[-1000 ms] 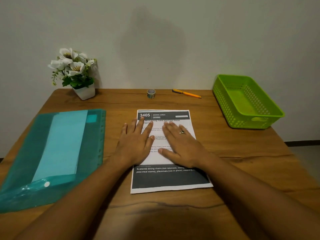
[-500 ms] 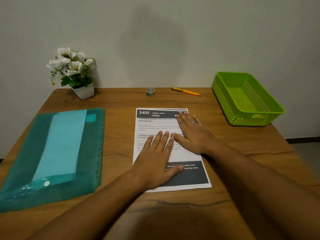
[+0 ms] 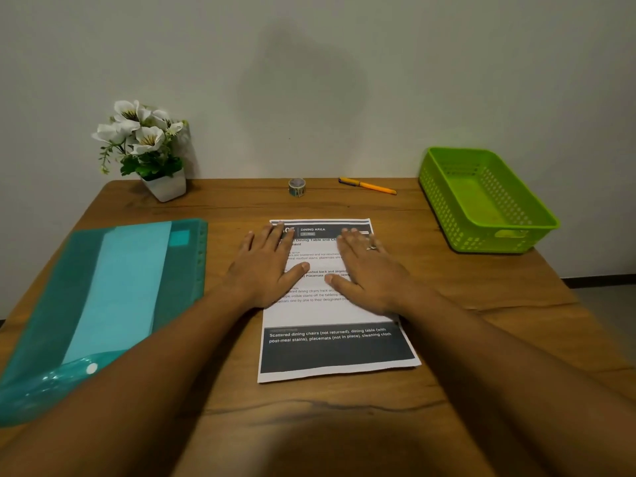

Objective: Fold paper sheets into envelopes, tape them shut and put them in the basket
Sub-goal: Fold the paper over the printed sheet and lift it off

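On the table (image 3: 481, 304) centre, a printed sheet (image 3: 330, 318) is pressed flat by left hand (image 3: 265, 270) and right hand (image 3: 370, 273), fingers straight; fingertips slightly blurred. Green basket (image 3: 488, 204) stands far right, apparently empty.

Folder (image 3: 113, 304) blocks the table's (image 3: 481, 280) left edge, plant (image 3: 151, 149) guards the far-left corner, tape (image 3: 296, 187) and pen (image 3: 368, 185) line the far edge, basket (image 3: 488, 201) fills the far-right corner; bare wood along the right edge nearer in

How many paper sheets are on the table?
2: a printed sheet under the left hand and right hand; a pale sheet inside the teal folder, perhaps hiding more.
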A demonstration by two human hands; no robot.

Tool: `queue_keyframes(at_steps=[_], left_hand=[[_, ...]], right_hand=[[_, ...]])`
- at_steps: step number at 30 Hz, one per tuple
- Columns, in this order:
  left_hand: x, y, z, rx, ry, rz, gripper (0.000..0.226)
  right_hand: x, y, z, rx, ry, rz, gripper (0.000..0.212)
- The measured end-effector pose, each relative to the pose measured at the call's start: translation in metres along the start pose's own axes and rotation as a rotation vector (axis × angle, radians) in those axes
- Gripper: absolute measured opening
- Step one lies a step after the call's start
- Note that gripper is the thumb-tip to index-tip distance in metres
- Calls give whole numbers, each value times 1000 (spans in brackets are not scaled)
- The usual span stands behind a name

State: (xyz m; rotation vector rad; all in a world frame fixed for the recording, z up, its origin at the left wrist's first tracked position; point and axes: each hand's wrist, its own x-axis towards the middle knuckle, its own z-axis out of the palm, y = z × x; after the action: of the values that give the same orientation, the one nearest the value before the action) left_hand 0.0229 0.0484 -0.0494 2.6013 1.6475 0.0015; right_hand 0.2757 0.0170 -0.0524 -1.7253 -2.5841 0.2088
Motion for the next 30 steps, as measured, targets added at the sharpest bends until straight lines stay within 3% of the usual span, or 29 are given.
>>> queue_keyframes(at_steps=[3,7,13,16,22,30], left_hand=[[-1,0,0,5,20,1,84],[-3,1,-1,18,18,-2,83],[-2,0,-3,5,11,-3,84],[-2,-1,-2,7,21,-1,84],[-3,-1,-1,-22,38,-13,89],[-5,1,-3,-91,62,-85,100]], right_hand=[[-1,-36,5,33,13,-167,94],[0,-31,6,38,7,-211,94],[10,40,-9,5,-40,82,108],[18,53,-21,48,-97,132,112],[34,53,-56,241,-112,146,83],[49,51,-69,242,-166,180,119]])
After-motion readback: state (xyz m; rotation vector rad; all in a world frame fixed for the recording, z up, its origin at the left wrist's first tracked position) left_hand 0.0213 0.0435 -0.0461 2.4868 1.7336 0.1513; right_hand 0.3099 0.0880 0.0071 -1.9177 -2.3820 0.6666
